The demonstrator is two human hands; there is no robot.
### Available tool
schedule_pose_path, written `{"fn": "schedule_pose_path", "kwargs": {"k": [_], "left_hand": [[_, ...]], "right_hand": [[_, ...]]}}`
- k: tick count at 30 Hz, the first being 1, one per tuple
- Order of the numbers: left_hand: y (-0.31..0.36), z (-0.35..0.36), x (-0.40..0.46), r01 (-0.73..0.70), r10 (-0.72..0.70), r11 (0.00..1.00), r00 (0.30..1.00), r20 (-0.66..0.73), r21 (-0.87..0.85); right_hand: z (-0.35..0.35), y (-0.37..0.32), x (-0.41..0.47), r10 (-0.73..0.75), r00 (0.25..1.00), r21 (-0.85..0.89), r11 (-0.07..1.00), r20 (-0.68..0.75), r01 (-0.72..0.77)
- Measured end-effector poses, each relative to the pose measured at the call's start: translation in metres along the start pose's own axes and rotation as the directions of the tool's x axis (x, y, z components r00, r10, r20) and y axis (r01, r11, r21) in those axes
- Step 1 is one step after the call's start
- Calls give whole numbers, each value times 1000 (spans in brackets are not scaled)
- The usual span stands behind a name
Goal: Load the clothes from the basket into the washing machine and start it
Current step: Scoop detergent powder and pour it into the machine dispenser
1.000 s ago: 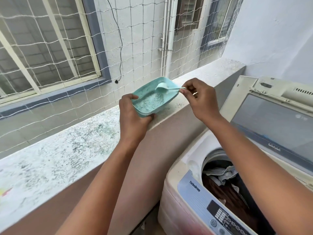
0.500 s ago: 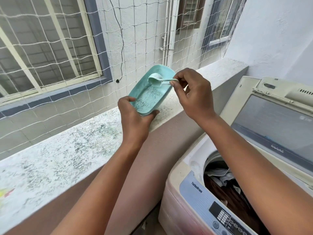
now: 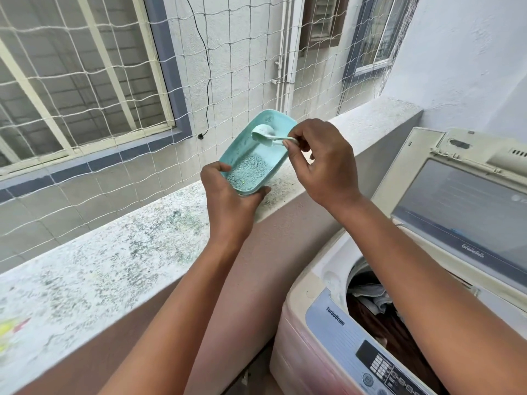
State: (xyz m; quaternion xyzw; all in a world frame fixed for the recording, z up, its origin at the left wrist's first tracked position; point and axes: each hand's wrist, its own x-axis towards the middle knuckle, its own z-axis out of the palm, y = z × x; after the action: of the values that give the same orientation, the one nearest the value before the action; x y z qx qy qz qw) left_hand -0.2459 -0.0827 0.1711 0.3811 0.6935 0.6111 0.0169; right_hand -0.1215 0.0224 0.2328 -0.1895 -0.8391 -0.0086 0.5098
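Teal plastic tub point(image 3: 258, 153), shallow & rectangular, sits tilted in the left hand point(image 3: 228, 201), far end raised toward the netting, near end low; fingers curl round the near short edge w/ thumb on the left rim. Pale blue-green detergent powder point(image 3: 247, 172) lies heaped in the lower half of the tub, upper half bare. Right hand point(image 3: 325, 163) pinches the handle of a small pale scoop point(image 3: 263, 134) betw. thumb & fingertips, its bowl over the upper part of the tub, above the powder & not in it; can't tell if the bowl holds any powder. Both hands are up over the balcony ledge point(image 3: 119, 252), a speckled concrete top w/ dark mildew marks, pinkish wall face below it. White rope netting point(image 3: 85, 89) runs along the ledge's outer side, w/ a barred window & tiled wall of the next bldg behind it. Washing machine point(image 3: 319, 323), a cream top-loader, stands at lower right, just beside the ledge wall, lid point(image 3: 456, 212) swung up & open. Clothes point(image 3: 379, 312) are inside the drum: a grey piece near the top-left of the opening, dark brown fabric under it; the right forearm crosses over the opening & hides much of it. Control panel point(image 3: 382, 366) w/ buttons runs along the front edge, "TurboDrum" printed on it. Basket isn't in view.
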Motion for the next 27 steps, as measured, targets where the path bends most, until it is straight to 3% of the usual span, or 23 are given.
{"fn": "schedule_pose_path", "kwargs": {"k": [5,11,27], "left_hand": [[0,0,-1,-57,56,998,998,33,26],[1,0,-2,-88,88,996,996,35,16],[1,0,-2,-84,84,996,993,87,-8]], "right_hand": [[2,-4,-4,-109,990,-124,985,88,119],[2,-21,-16,-272,934,-3,960,230,281],[-11,-14,-18,-211,904,156,974,371,163]]}}
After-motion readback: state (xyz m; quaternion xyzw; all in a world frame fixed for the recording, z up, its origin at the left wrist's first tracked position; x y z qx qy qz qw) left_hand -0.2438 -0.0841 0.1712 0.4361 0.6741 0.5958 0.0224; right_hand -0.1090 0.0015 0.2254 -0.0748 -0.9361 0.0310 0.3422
